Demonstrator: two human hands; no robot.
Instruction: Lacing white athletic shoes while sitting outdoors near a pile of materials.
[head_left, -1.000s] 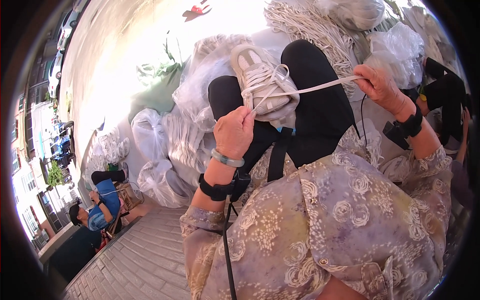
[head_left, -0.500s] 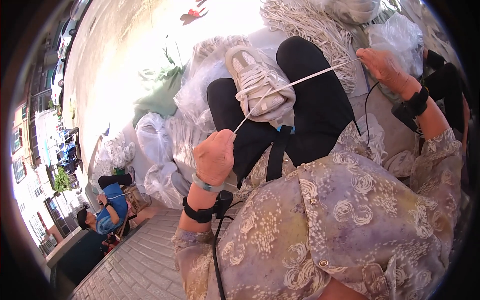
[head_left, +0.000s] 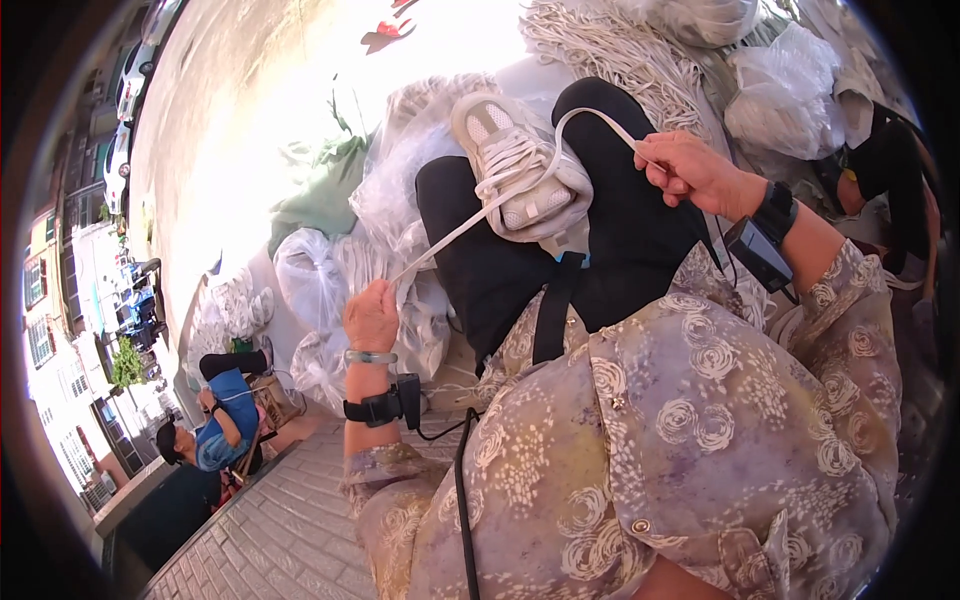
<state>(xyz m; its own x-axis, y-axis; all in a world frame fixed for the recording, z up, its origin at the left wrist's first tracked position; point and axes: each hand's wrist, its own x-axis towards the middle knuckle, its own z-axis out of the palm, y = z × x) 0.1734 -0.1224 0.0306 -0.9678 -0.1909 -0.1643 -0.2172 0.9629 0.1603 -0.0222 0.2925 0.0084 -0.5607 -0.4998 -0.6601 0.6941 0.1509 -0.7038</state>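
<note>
Since half a second ago, both hands have drawn closer in toward the body, the left hand (head_left: 371, 315) dropping lower and outward so that the white shoelace (head_left: 470, 220) now runs in a longer slant across the lap.

At about 8 o'clock, a seated person in a blue top (head_left: 215, 425) bends over beside the brick paving (head_left: 260, 530). Just right of them, clear plastic bags (head_left: 305, 285) stuffed with white cord are heaped on the ground.

The left hand sits at roughly 8 o'clock from the shoe, closed into a fist around one end of the shoelace, with a pale bracelet and a black wrist strap below it. From that fist the lace rises toward 1 o'clock, crosses the shoe and loops over to the other hand.

The white sneaker (head_left: 515, 175) lies on the person's raised knee, on black trousers (head_left: 600, 240), sole down and toe pointing toward 11 o'clock, its lacing partly threaded.

At 3 o'clock from the sneaker, the right hand (head_left: 690, 170) pinches the other end of the lace between thumb and fingers, the remaining fingers curled. A black strap with a small device rides on that wrist.

Above, near 12 o'clock, a pile of white cords (head_left: 610, 50) lies spread out, with more plastic bags (head_left: 790, 90) at 2 o'clock.
</note>
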